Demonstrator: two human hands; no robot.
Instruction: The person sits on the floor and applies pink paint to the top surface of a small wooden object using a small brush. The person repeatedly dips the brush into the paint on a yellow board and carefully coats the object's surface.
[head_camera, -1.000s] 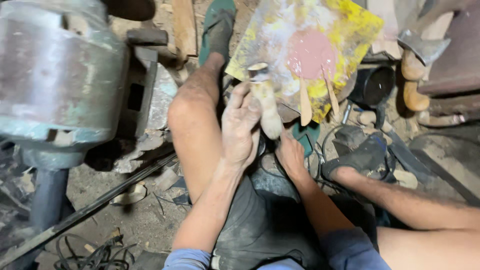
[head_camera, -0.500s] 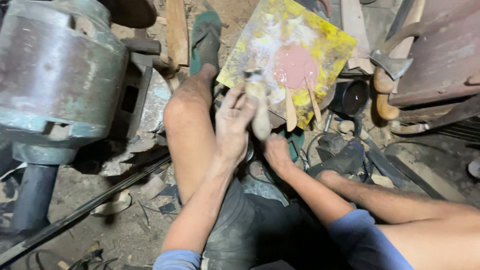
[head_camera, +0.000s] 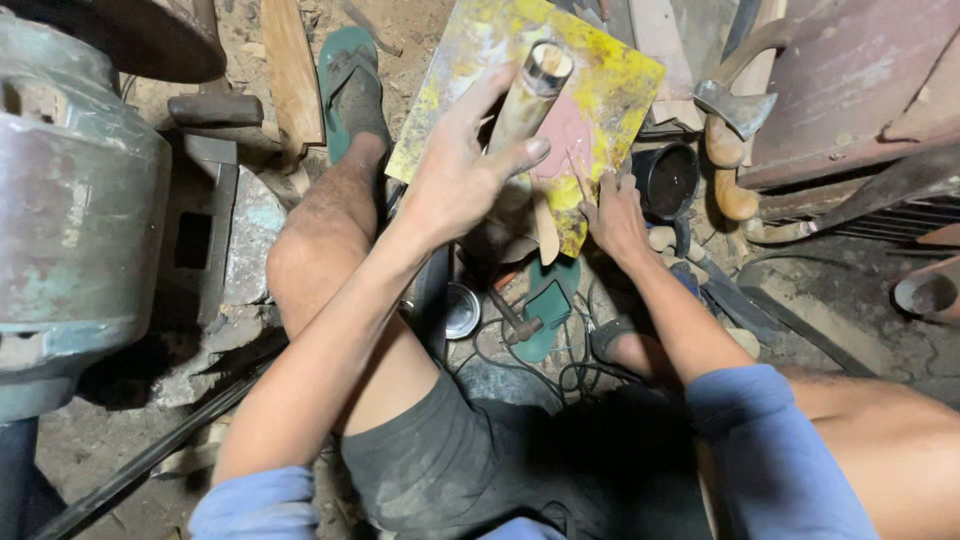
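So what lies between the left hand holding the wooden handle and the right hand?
In the head view, the yellow board's lower edge, with its pink patch, lies between the left hand gripping the wooden handle and the right hand, plus a thin wooden stick.

You have no packages, labels, signs or screens before you here; nothing in this cluttered workshop floor shows a printed wrapper, tag, placard or display.
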